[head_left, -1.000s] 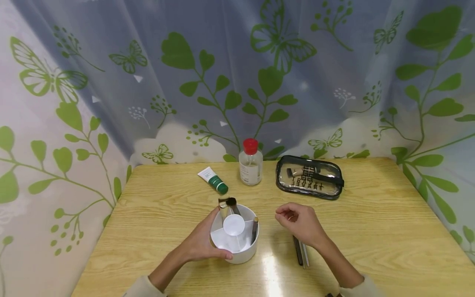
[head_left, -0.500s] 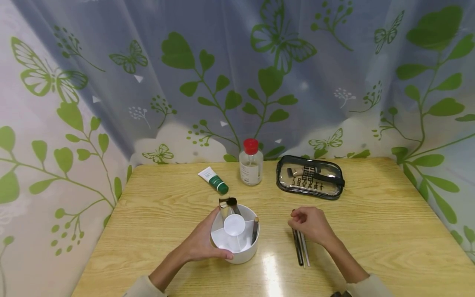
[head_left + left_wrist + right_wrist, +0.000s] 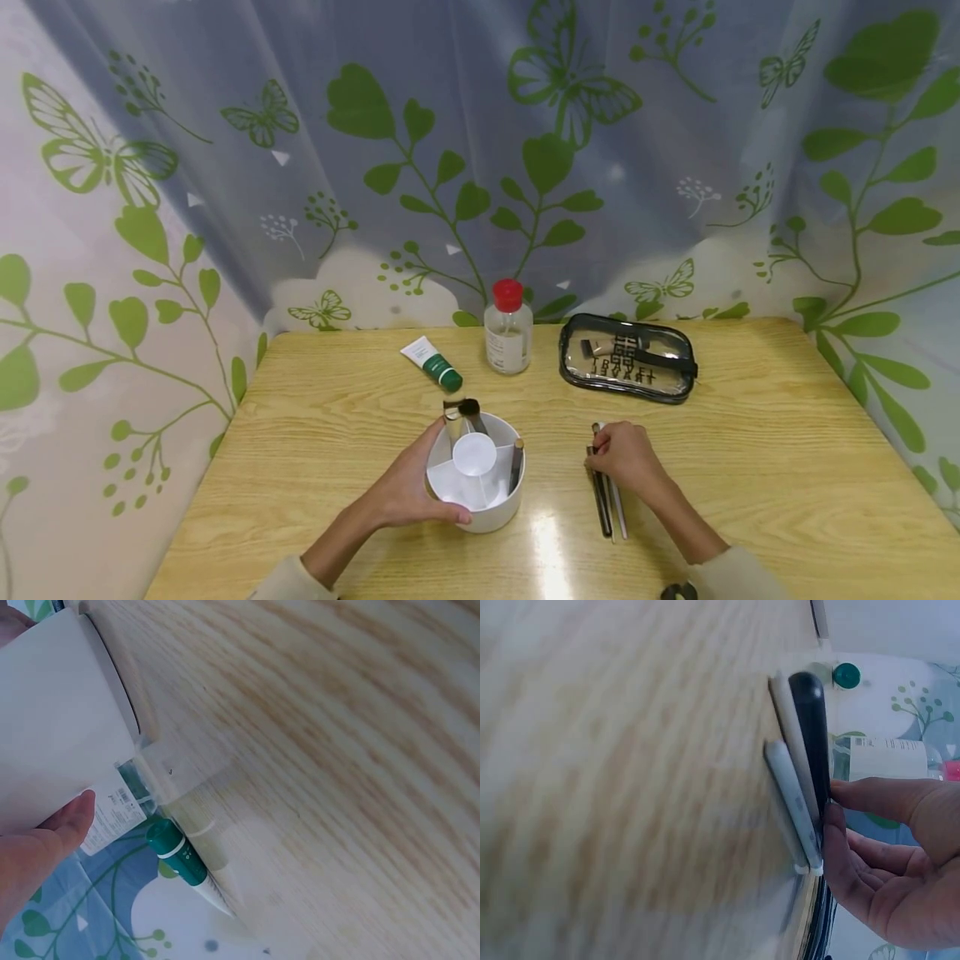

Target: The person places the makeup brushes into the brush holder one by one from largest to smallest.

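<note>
Simultaneously engaged: left hand [image 3: 408, 487] on the white organizer [image 3: 491, 518], right hand [image 3: 630, 458] on the black stick [image 3: 812, 724]

The organizer stands near the middle of the near part of the wooden table [image 3: 337, 400]. The left hand has a wide grip on its left side, the thumb lying along the near rim and the fingers reaching round the wall. Inside, divided compartments surround a raised round center [image 3: 475, 454]. A black-tipped brush [image 3: 469, 407] and a pale-handled brush [image 3: 453, 423] lean out at the far side; whether they share a compartment cannot be told. A slim tan-ended item [image 3: 516, 465] leans against the right wall.

To the right, well apart from the organizer, the right hand's grip is narrow: thumb and index fingertip come together at the black stick, pinching it toward its far end. A grey stick [image 3: 791, 724] and a white stick [image 3: 793, 795] lie close alongside, just right of it, their near ends pointing toward the person.

Farther back, a green-and-white tube [image 3: 432, 364] lies at left, a clear bottle [image 3: 507, 346] with a red cap [image 3: 507, 295] stands upright beside it, and a transparent black-edged pouch [image 3: 580, 371] lies at far right. Behind the far edge hangs a leaf-and-butterfly curtain [image 3: 435, 50].
</note>
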A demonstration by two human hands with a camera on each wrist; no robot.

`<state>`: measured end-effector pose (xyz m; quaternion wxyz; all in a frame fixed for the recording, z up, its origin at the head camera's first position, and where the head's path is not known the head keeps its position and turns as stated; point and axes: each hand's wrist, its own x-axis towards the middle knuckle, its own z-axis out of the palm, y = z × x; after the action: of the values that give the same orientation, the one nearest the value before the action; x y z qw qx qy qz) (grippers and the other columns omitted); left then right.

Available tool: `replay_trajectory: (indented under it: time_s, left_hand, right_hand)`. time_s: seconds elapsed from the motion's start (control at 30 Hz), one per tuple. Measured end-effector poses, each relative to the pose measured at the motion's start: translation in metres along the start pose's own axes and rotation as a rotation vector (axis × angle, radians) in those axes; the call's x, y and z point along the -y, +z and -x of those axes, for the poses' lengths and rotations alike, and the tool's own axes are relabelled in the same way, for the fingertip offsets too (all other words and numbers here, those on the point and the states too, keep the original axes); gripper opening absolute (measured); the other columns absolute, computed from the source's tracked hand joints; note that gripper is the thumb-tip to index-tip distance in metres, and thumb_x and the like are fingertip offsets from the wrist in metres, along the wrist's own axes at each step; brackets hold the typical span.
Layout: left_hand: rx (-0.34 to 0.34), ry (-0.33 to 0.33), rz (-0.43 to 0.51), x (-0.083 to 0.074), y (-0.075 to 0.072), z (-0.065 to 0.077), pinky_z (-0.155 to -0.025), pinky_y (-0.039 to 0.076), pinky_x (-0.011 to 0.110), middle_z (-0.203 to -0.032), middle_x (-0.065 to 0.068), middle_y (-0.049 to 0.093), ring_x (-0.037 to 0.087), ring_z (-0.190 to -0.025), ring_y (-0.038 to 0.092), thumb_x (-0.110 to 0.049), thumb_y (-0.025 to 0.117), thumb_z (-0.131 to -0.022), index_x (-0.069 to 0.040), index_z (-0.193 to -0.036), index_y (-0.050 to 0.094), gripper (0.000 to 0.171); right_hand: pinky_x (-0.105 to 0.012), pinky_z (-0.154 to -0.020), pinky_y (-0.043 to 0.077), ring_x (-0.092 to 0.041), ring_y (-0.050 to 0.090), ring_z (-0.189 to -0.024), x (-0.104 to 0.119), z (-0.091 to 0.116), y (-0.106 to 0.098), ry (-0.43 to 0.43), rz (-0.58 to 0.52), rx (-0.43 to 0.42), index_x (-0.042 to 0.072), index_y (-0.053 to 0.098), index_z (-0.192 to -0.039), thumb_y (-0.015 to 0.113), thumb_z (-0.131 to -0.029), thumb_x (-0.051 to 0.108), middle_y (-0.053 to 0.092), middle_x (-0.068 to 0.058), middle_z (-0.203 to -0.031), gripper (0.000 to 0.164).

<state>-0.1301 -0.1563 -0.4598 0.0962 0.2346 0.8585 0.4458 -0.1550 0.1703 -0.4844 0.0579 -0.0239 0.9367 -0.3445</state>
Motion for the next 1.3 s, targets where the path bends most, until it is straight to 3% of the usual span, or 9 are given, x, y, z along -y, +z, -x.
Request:
replay_trajectory:
  time_s: [0.23,0.4,0.6,0.77,0.87,0.93,1.03,1.3]
  left_hand:
    - [0.002,-0.022,-0.011,0.000,0.000,0.000,-0.107,0.034,0.052,-0.148,0.010,0.039,0.025,-0.132,0.041,-0.048,0.089,-0.055,-0.013,-0.151,0.019,0.124]
    - [0.000,-0.029,-0.009,0.000,0.000,0.000,-0.107,0.035,0.051,-0.146,0.010,0.041,0.025,-0.131,0.043,-0.048,0.089,-0.055,-0.013,-0.151,0.019,0.124]
    - [0.002,-0.030,0.001,0.000,0.001,0.000,-0.108,0.034,0.052,-0.148,0.011,0.039,0.026,-0.132,0.041,-0.047,0.089,-0.055,-0.013,-0.151,0.018,0.124]
    - [-0.008,-0.035,-0.009,0.001,0.002,0.001,-0.108,0.034,0.052,-0.148,0.012,0.038,0.027,-0.133,0.041,-0.050,0.088,-0.055,-0.011,-0.152,0.017,0.126]
    - [-0.017,-0.037,-0.022,0.000,0.002,0.001,-0.108,0.033,0.053,-0.147,0.014,0.039,0.028,-0.132,0.041,-0.052,0.088,-0.055,-0.009,-0.151,0.018,0.127]
    - [-0.019,-0.036,-0.025,-0.001,0.003,0.001,-0.108,0.033,0.053,-0.147,0.014,0.039,0.028,-0.133,0.040,-0.053,0.087,-0.055,-0.008,-0.151,0.017,0.127]
    - [-0.021,-0.036,-0.038,-0.001,0.003,0.001,-0.109,0.032,0.054,-0.148,0.015,0.037,0.030,-0.134,0.038,-0.054,0.087,-0.055,-0.007,-0.151,0.017,0.128]
    - [-0.020,-0.021,-0.033,-0.002,0.002,0.002,-0.106,0.037,0.051,-0.144,0.012,0.042,0.025,-0.129,0.044,-0.053,0.087,-0.055,-0.007,-0.151,0.019,0.127]
  right_hand:
    - [-0.025,-0.049,0.042,-0.012,0.051,-0.050,0.009,0.002,0.006,-0.022,0.110,-0.006,0.003,0.066,-0.067,0.074,-0.074,0.005,0.060,-0.003,-0.061,0.011]
    - [-0.023,-0.047,0.033,-0.010,0.039,-0.047,0.015,0.004,0.011,-0.047,0.183,-0.017,0.009,0.057,-0.055,0.067,-0.077,0.002,0.050,0.001,-0.054,0.025]
    - [-0.021,-0.046,0.025,-0.009,0.027,-0.045,0.013,0.005,0.009,-0.060,0.169,-0.038,0.017,0.038,-0.048,0.065,-0.076,0.001,0.033,0.005,-0.050,0.042]
    - [-0.022,-0.050,0.027,-0.009,0.027,-0.048,0.009,0.003,0.005,-0.072,0.137,-0.045,0.015,0.038,-0.051,0.063,-0.075,0.001,0.032,0.005,-0.054,0.038]
    - [-0.023,-0.051,0.037,-0.007,0.040,-0.050,0.008,0.003,0.000,-0.067,0.094,-0.065,0.007,0.057,-0.058,0.067,-0.075,0.003,0.047,0.005,-0.053,0.021]
    - [-0.026,-0.054,0.045,-0.008,0.051,-0.055,0.009,0.004,-0.003,-0.065,0.068,-0.076,0.000,0.067,-0.071,0.070,-0.076,0.005,0.059,0.001,-0.059,0.008]
    - [-0.028,-0.059,0.052,-0.012,0.062,-0.064,0.013,0.006,-0.009,-0.062,0.011,-0.088,-0.006,0.070,-0.087,0.073,-0.075,0.007,0.068,-0.004,-0.070,0.018]
    - [-0.021,-0.061,0.051,-0.012,0.062,-0.069,0.027,0.011,-0.026,-0.134,-0.089,-0.088,-0.004,0.068,-0.093,0.072,-0.079,0.009,0.067,-0.005,-0.076,0.019]
